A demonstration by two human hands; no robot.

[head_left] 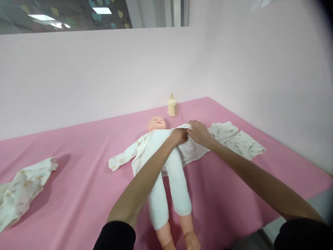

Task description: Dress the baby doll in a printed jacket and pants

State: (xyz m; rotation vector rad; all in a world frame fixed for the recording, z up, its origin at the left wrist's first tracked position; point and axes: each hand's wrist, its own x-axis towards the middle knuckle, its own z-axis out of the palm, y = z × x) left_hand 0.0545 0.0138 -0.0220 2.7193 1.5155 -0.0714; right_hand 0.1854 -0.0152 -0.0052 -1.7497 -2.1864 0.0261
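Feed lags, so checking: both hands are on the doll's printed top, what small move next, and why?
Probably draw the open flap of the printed top across the doll: the left hand and right hand pinch its edge at the shoulder, and the white chest lies uncovered.
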